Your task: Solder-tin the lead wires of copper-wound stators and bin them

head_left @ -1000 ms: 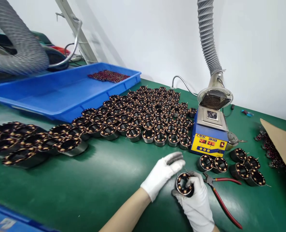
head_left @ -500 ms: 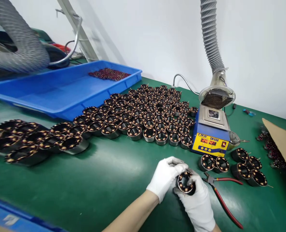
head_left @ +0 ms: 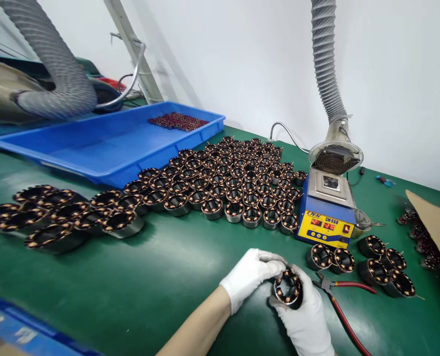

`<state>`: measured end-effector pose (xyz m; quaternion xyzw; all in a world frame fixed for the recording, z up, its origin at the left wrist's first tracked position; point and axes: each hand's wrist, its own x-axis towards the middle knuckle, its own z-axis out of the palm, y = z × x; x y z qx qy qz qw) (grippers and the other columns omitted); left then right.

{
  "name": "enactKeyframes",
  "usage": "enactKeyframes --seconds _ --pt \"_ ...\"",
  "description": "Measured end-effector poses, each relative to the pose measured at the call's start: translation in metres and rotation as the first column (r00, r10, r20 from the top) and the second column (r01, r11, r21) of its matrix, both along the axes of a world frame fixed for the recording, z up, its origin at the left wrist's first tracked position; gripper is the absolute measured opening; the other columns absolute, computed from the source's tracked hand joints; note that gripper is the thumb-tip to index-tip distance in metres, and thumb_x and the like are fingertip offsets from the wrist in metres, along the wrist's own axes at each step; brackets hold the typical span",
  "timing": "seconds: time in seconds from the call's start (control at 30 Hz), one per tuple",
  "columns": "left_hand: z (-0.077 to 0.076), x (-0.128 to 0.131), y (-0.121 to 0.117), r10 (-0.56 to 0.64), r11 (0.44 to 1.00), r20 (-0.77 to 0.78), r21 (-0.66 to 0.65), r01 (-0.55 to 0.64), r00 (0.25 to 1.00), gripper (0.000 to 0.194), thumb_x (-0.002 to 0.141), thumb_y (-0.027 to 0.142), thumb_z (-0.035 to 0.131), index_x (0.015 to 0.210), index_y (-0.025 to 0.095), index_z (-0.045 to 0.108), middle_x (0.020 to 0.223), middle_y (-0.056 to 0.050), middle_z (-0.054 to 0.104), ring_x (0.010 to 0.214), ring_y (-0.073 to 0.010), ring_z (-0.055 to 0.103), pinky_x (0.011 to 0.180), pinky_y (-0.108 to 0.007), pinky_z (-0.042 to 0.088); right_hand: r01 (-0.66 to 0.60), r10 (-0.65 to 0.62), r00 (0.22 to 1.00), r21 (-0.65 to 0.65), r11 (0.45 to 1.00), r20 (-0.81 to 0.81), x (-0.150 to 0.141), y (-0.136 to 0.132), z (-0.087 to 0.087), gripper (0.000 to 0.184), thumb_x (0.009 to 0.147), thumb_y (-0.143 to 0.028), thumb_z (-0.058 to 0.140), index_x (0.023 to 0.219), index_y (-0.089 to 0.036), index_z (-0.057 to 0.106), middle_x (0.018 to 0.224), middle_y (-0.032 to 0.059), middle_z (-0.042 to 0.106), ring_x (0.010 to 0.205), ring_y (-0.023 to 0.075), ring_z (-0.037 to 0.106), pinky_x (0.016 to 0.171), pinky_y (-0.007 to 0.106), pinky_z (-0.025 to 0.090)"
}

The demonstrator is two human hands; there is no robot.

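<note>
Gloves (head_left: 249,277): white knit cloth. Motor core (head_left: 287,288): glossy copper wire, dull metal shell. Table (head_left: 149,277): smooth green mat. Tray (head_left: 104,143): glossy blue plastic. Hose (head_left: 325,64): ribbed grey.

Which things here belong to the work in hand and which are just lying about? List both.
In hand:
- wound stator, held by both gloved hands
- left hand, fingers at its top edge
- right hand, cupping it from below

Lying about:
- red-handled pliers beside the right hand
- solder pot
- rows of stators
- blue tray
- fume hose
</note>
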<state>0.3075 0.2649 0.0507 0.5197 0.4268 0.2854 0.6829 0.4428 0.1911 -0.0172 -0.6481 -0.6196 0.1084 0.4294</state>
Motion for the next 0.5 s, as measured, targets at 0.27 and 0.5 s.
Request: enactKeyframes --seconds 0.27,0.5 --pt "-0.001 -0.006 0.005 0.481 0.842 0.0 0.278 -0.462 0.877 0.027 0.063 0.04 0.055 0.074 0.019 0.069 0.095 -0.005 0.064 0.113 -0.0274 0.042 0.103 -0.032 0.025 0.019 -0.018 1.0 -0.026 0.999 0.01 0.001 0.0 -0.003 0.061 0.057 -0.03 0.07 0.112 -0.016 0.049 0.098 0.0108 0.069 0.084 0.025 0.067 0.073 0.034 0.056" --pt "-0.001 -0.008 0.009 0.282 0.926 0.004 0.262 -0.273 0.959 0.036 0.07 0.044 0.059 0.092 0.017 0.067 0.097 -0.006 0.064 0.093 -0.0267 0.057 0.084 -0.032 0.044 0.064 -0.062 0.997 -0.042 0.997 0.049 0.0 0.003 -0.002 0.068 0.044 -0.022 0.075 0.107 -0.019 0.05 0.097 0.0098 0.068 0.087 0.0272 0.066 0.078 0.039 0.054"
